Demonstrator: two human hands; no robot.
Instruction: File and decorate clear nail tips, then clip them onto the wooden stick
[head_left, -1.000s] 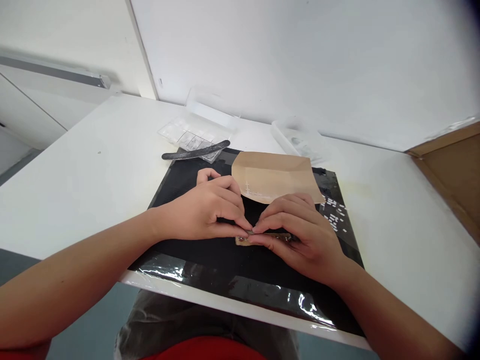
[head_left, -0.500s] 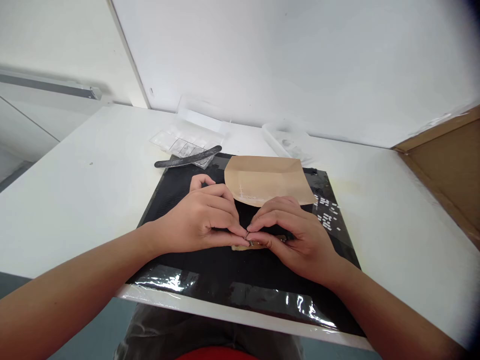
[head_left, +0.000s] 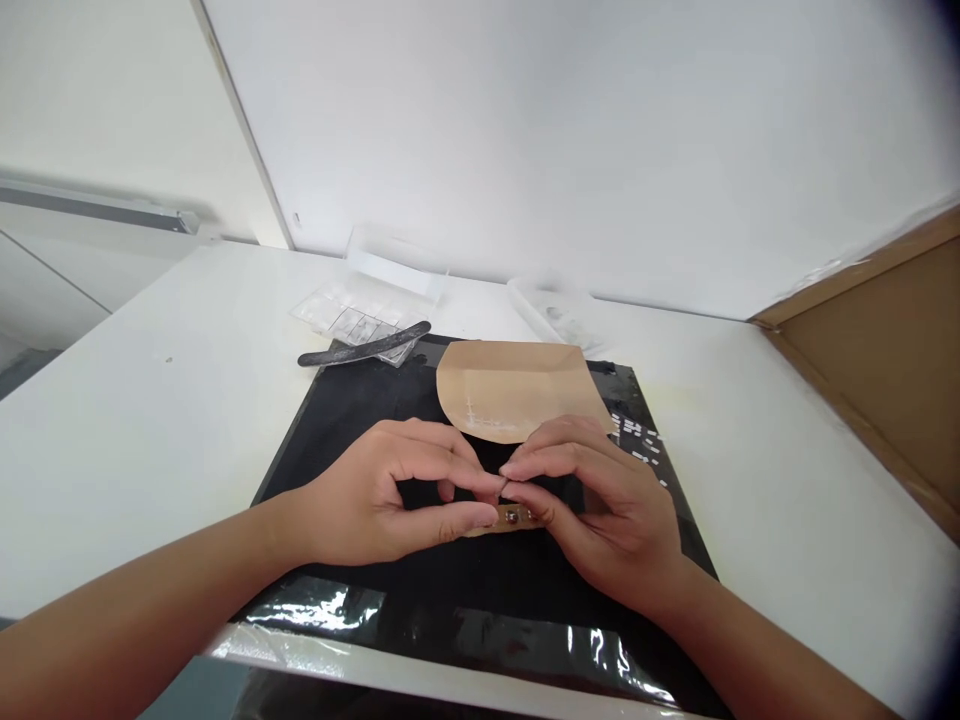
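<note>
My left hand [head_left: 420, 490] has its thumb and index fingertip parted. The index tip meets the fingertips of my right hand [head_left: 592, 485], and the thumb lies at the left end of a narrow tan strip [head_left: 499, 520]. Small shiny dark bits [head_left: 513, 516] sit along that strip, on the black mat [head_left: 420, 590]. My right thumb and index finger are pinched together around something tiny and dark, too small to name. The right hand covers the strip's right end. Just beyond the hands lies a tan sheet [head_left: 517, 385] with a rounded left side and white marks.
A dark nail file [head_left: 365, 346] rests across a clear compartmented case [head_left: 360, 322] at the back left. A translucent tray [head_left: 551, 310] stands behind the mat. Several small white pieces [head_left: 637, 432] are scattered at its right edge. A brown board [head_left: 870, 350] borders the table's right.
My left thumb and index finger have come apart from their pinch, uncovering more of the strip with its shiny bits. The right hand stays pinched. The whole view has shifted slightly.
</note>
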